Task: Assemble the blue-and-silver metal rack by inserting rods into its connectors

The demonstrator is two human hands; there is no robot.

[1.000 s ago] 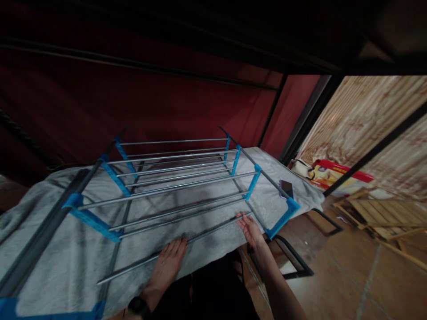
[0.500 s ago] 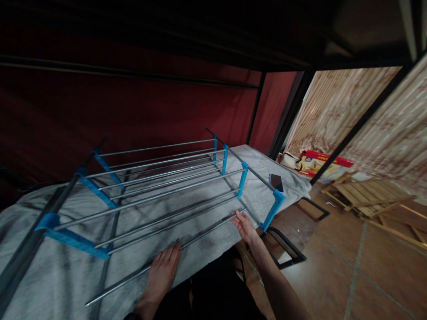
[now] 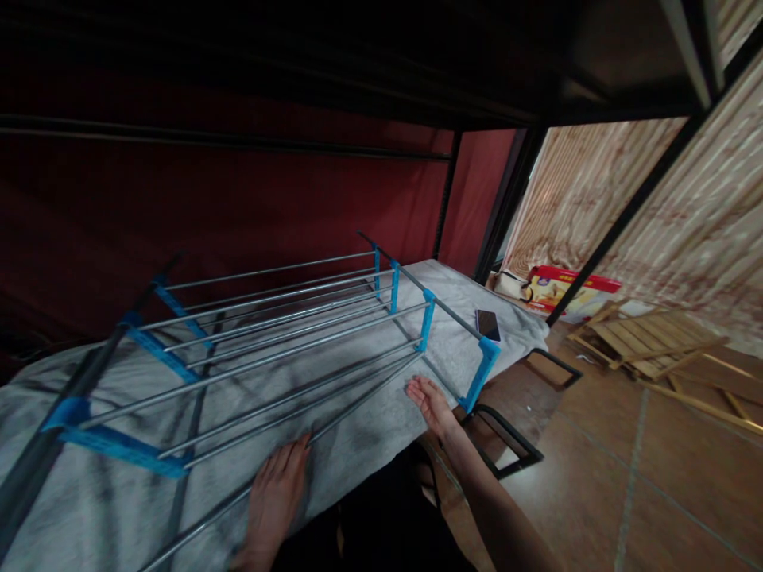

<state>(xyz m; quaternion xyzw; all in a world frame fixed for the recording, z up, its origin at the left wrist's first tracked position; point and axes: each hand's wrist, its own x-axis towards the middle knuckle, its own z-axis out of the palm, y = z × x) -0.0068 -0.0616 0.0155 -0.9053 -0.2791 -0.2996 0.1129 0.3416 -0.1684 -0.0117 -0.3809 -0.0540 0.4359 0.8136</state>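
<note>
A dark red wall (image 3: 238,206) runs behind the bed, and a black bunk frame (image 3: 506,206) closes over it from above. The grey blanket (image 3: 119,508) covers the mattress and serves as the landmark here. On the blanket lies a rack (image 3: 268,334) of long metal rods joined by blue plastic brackets, its side rails stretching across nearly the whole bed. Past the blanket's far right end, against a pale wood-grain wall (image 3: 596,199), a red and yellow box (image 3: 566,290) sits on the tiled floor (image 3: 656,492), and a folded wooden frame (image 3: 649,342) lies on the tiles further right of it. A dark phone (image 3: 487,324) rests on the blanket near that far right corner, just beyond the rack's end bracket.

One loose rod (image 3: 334,417) lies on the blanket along its near edge, in front of the rack. The left hand (image 3: 274,496) lies flat and open on the blanket, fingertips touching the rod about midway. The right hand (image 3: 430,401) is open too, palm down at the rod's right end, just beside the blue corner bracket (image 3: 480,369); neither hand grips anything.
</note>
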